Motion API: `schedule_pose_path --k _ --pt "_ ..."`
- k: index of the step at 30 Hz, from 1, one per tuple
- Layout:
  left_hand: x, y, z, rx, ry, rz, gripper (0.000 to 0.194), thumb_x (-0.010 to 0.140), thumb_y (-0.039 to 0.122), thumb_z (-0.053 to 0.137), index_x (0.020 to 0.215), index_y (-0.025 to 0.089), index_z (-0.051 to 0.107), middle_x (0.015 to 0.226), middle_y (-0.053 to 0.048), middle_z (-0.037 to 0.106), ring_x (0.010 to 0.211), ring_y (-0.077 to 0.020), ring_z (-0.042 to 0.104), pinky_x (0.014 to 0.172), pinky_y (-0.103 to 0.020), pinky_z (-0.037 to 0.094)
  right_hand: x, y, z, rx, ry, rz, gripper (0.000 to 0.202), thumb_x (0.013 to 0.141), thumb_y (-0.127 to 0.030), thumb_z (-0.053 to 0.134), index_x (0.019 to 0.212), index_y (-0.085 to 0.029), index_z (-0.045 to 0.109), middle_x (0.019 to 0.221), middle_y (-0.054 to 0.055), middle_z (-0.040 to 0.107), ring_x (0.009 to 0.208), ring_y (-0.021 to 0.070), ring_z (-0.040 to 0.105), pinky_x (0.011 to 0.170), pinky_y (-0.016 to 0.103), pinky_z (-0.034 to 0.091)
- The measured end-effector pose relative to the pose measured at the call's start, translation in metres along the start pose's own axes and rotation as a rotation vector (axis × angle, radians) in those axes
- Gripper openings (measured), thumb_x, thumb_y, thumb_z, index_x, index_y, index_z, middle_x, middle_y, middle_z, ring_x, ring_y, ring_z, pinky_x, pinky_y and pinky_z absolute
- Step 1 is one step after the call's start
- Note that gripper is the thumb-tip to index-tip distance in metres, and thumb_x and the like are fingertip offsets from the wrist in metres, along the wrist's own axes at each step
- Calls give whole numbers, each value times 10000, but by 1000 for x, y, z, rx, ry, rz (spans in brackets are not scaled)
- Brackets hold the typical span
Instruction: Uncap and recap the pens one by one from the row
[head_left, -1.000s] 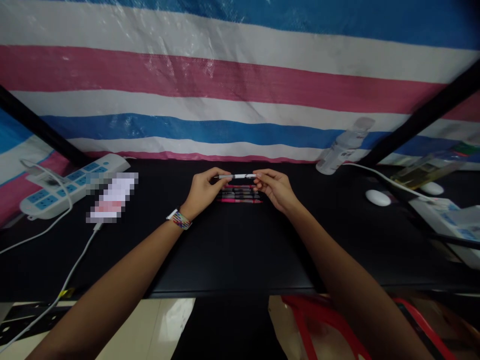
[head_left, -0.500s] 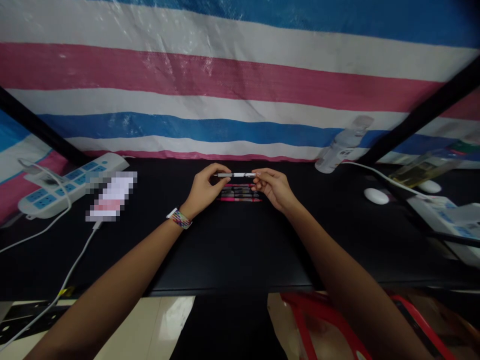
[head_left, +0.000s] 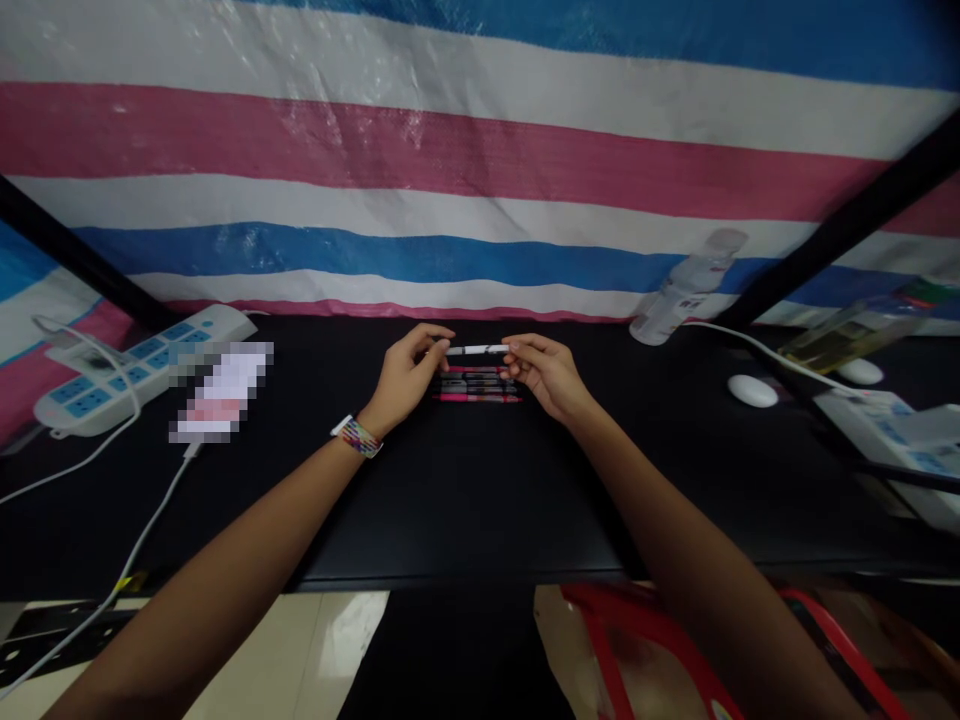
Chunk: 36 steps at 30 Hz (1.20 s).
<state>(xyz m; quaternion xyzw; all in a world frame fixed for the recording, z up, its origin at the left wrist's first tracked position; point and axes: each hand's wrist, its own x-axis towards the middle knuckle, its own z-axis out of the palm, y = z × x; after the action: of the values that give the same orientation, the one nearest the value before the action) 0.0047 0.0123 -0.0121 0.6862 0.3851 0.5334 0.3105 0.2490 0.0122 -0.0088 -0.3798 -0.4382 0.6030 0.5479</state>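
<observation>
A white pen with dark markings [head_left: 480, 350] is held level between my two hands, above the black tabletop. Closed on its left end are the fingertips of my left hand [head_left: 411, 372], which has a colourful woven band at the wrist. My right hand [head_left: 546, 372] pinches the pen's right end between thumb and fingers. Just below, nearer me, a row of several pens [head_left: 480, 385] lies side by side on the table, the nearest one pink [head_left: 480, 398]. My fingers hide some of the row's ends.
Left of my hands are a white power strip [head_left: 150, 370] and a blurred-out phone [head_left: 223, 392] with a cable. A clear bottle [head_left: 686, 287], a white mouse-like object [head_left: 752, 391] and a bottle of yellowish liquid [head_left: 855, 330] stand right. Striped sheeting [head_left: 450, 150] hangs behind.
The left hand's fingers have shifted on the pen's left end, covering the tip that stuck out before. The right hand is nearly still, and the row of pens lies as before.
</observation>
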Motion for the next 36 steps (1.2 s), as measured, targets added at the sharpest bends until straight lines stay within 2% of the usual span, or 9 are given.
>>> schedule_pose_path --k 4,8,13,16,18,20,26,32,36 --pt "0 3 1 10 38 34 332 944 287 818 1261 250 727 1015 -40 789 954 -199 755 898 -358 593 0 0 0 11 4 -5 204 794 -352 940 919 -225 840 766 14 694 676 141 603 807 398 655" --pt "1 2 0 -5 15 -40 180 1053 343 681 1181 240 753 826 -20 760 796 -188 738 820 -358 602 0 1 0 13 -2 -16 207 798 -352 949 924 -226 843 772 15 697 681 141 615 806 397 654" --pt "1 1 -1 48 51 35 373 898 193 801 1265 232 746 1163 -78 828 1094 -235 780 974 -390 602 0 0 -1 7 0 -22 206 801 -354 955 923 -230 843 774 14 701 686 139 623 818 397 658" --pt "1 0 -1 49 47 -43 204 983 340 763 1145 219 793 1036 -69 832 960 -223 783 909 -377 614 0 0 0 28 6 -29 214 773 -343 962 918 -231 851 762 5 710 684 135 619 799 380 657" --pt "0 0 -1 57 34 -93 231 1028 420 715 1004 213 813 893 -54 811 830 -203 758 821 -354 609 0 0 1 26 14 -34 209 766 -335 955 916 -231 853 762 5 715 689 138 619 793 377 657" --pt "1 -1 -1 55 21 -102 221 1007 408 740 936 214 819 833 -46 801 776 -193 739 762 -336 595 0 0 1 16 22 -35 171 779 -319 937 901 -235 853 763 9 719 694 143 619 792 380 655" --pt "2 3 -1 4 34 -58 160 939 359 815 1029 232 848 1022 -66 862 933 -221 787 880 -378 629 0 -2 0 6 25 9 137 801 -304 885 903 -230 831 763 20 699 681 149 591 794 387 634" --pt "2 2 -1 -26 58 -65 175 929 348 832 1057 231 851 1078 -68 865 979 -226 791 940 -398 636 -4 -10 0 136 -69 160 413 904 -495 672 1165 -212 821 882 72 731 766 193 637 786 368 622" --pt "2 1 -1 -35 55 -75 195 921 353 840 1069 226 851 1077 -69 863 953 -221 784 928 -395 642 -4 -10 1 147 -49 125 402 876 -439 639 1166 -212 800 987 97 778 866 216 687 804 357 627"
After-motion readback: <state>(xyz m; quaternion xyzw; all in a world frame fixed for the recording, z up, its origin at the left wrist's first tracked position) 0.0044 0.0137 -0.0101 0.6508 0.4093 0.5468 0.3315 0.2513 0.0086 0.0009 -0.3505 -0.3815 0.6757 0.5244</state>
